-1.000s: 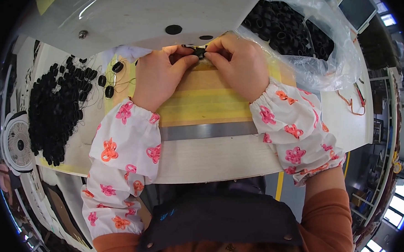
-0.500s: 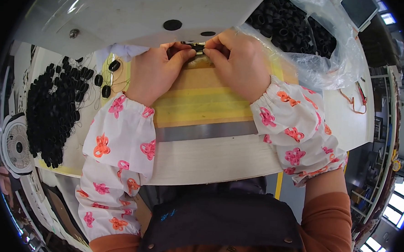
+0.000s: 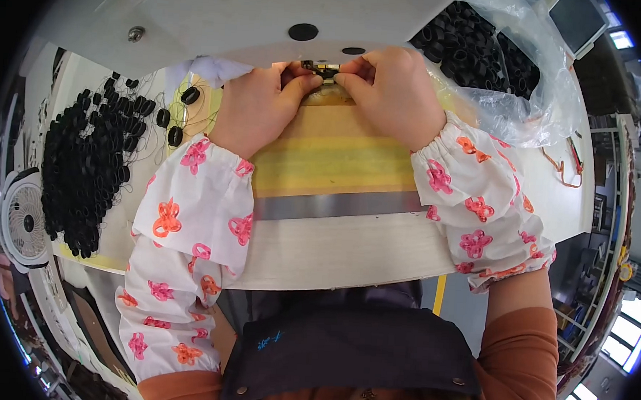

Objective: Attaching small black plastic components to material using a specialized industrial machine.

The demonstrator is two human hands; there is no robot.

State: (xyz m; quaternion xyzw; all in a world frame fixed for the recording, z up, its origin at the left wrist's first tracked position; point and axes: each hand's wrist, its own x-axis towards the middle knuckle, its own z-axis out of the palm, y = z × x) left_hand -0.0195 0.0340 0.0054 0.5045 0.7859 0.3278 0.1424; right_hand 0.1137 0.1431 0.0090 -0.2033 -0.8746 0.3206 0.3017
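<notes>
Both hands are under the arm of a white sewing machine (image 3: 221, 24), close around its needle area. My left hand (image 3: 256, 110) pinches the left side of a small black band (image 3: 328, 74), thumb against the fingers. From the right, my right hand (image 3: 398, 95) grips the same band with thumb and forefinger. Only a sliver of the band shows between the fingertips, and the machine hides part of it. Taped yellow and tan work surface (image 3: 330, 153) lies beneath my wrists.
A heap of black loops joined by threads (image 3: 83, 169) covers the table's left side. At the back right, a clear plastic bag (image 3: 516, 123) holds many black bands (image 3: 473, 52). Small snips (image 3: 575, 150) with an orange cord lie right. A white fan (image 3: 28, 221) stands far left.
The whole view has shifted slightly, with the machine appearing farther right. Both hands stay at the needle area, still pinching the black band.
</notes>
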